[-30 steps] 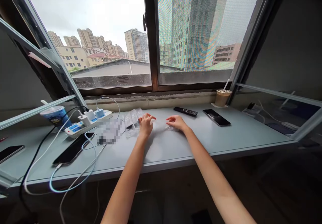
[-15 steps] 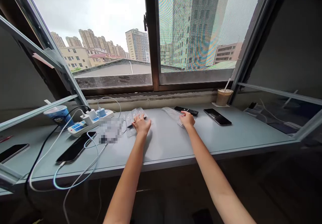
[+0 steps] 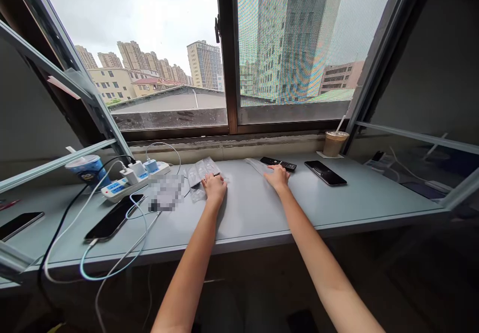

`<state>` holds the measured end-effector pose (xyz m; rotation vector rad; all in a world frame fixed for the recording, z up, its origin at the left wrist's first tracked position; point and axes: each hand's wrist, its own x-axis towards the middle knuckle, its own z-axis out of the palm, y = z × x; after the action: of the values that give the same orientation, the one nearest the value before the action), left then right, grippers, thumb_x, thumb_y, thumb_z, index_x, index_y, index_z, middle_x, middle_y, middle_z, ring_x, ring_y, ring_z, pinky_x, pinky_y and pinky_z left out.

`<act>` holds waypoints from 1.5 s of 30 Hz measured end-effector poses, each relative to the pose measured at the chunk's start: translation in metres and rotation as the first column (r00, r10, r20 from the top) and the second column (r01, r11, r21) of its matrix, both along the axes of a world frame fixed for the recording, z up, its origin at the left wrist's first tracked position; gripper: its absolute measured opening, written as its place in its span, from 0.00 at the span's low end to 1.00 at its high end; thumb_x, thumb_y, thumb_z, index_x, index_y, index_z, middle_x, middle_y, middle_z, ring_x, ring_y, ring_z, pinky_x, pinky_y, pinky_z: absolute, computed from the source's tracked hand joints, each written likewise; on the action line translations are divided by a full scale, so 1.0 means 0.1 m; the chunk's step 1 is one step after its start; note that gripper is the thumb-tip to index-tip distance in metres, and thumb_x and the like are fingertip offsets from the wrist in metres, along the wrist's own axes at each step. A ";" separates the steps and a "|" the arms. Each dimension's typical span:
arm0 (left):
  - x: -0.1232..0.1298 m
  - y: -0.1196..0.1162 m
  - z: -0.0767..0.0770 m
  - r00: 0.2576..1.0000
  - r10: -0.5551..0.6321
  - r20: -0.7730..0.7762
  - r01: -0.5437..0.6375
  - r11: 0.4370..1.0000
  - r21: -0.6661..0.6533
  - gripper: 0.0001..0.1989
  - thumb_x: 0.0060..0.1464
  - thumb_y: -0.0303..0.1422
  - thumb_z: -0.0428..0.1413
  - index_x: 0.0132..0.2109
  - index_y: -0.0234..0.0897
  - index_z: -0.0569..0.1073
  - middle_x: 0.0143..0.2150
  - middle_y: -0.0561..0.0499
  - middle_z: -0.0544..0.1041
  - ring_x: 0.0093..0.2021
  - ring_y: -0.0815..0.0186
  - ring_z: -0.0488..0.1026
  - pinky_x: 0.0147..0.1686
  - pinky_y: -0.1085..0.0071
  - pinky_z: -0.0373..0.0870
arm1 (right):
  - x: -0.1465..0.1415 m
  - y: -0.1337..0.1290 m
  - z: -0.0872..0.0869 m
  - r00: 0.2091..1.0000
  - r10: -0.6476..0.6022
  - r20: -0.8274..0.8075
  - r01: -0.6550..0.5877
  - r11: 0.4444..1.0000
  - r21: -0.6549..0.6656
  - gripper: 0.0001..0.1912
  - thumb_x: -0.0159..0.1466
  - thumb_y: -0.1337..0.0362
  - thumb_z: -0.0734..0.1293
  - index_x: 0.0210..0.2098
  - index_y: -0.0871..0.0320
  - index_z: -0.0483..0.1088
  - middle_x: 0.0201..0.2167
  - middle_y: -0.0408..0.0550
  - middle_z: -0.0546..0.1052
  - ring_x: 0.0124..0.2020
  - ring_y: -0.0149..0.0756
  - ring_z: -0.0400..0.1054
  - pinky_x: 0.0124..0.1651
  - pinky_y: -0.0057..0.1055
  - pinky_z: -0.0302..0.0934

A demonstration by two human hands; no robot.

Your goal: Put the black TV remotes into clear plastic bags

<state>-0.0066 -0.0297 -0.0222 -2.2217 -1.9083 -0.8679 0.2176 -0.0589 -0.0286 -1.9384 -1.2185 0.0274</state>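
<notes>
From where I stand in the room, two bare hands are over the grey desk (image 3: 247, 218), below the window (image 3: 288, 43). The left hand (image 3: 214, 188) bears on the right side of some crumpled clear packaging (image 3: 205, 166), in which a dark item partly shows; the hand covers the rest. Its fingers are bent over the plastic; whether they are clamped on it I cannot tell. The right hand (image 3: 277, 177) is at the near end of a clear plastic sleeve (image 3: 255, 164), which lies on the desk, slanting away to the left. The thumb stands apart from the bent fingers; whether the sleeve is gripped I cannot tell.

Just beyond the right hand lies a black remote control (image 3: 286, 165). To its right, a black phone (image 3: 325, 172) lies flat, and a lidded drink (image 3: 335, 145) with a straw stands upright near the sill.

On the left side: a white power strip (image 3: 109, 198) with chargers plugged in, a blue cup (image 3: 87, 169) behind it, and a phone (image 3: 112, 219) with a cable attached
</notes>
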 end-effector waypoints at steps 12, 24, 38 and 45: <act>0.10 -0.09 0.13 0.952 -0.242 0.189 0.228 0.969 0.089 0.08 0.53 0.29 0.51 0.32 0.38 0.76 0.39 0.45 0.72 0.43 0.60 0.69 0.45 0.63 0.61 | -0.07 0.00 0.04 0.993 0.115 0.005 -0.115 0.993 -0.004 0.12 0.49 0.71 0.67 0.32 0.55 0.76 0.42 0.51 0.74 0.47 0.45 0.64 0.51 0.41 0.53; 0.30 -0.16 0.10 0.702 -0.574 0.421 0.570 0.808 0.150 0.06 0.50 0.28 0.55 0.31 0.37 0.76 0.28 0.52 0.74 0.27 0.71 0.70 0.30 0.74 0.67 | -0.41 0.01 0.01 0.694 0.702 -0.156 -0.685 0.712 0.156 0.18 0.54 0.64 0.67 0.45 0.57 0.71 0.41 0.50 0.75 0.38 0.34 0.70 0.40 0.31 0.63; 0.23 -0.18 0.13 0.911 -0.371 0.181 0.365 0.929 0.065 0.28 0.45 0.21 0.50 0.56 0.42 0.66 0.51 0.46 0.69 0.53 0.56 0.64 0.51 0.61 0.58 | -0.34 0.12 0.07 0.664 0.519 -0.539 -0.348 0.852 0.391 0.12 0.61 0.56 0.52 0.36 0.55 0.62 0.32 0.44 0.70 0.29 0.30 0.65 0.27 0.26 0.66; 0.26 -0.22 0.09 0.858 -0.505 0.095 0.498 0.862 0.089 0.31 0.48 0.33 0.56 0.60 0.44 0.59 0.55 0.46 0.65 0.55 0.57 0.61 0.54 0.61 0.55 | -0.08 0.11 0.15 0.710 0.308 -0.633 -0.013 0.905 0.425 0.22 0.61 0.49 0.46 0.47 0.52 0.56 0.40 0.50 0.73 0.36 0.35 0.70 0.26 0.26 0.63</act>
<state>0.0196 -0.0516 -0.0128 -2.7345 -1.3135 -1.1185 0.2100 -0.0481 -0.0140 -1.2600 -0.7896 0.5234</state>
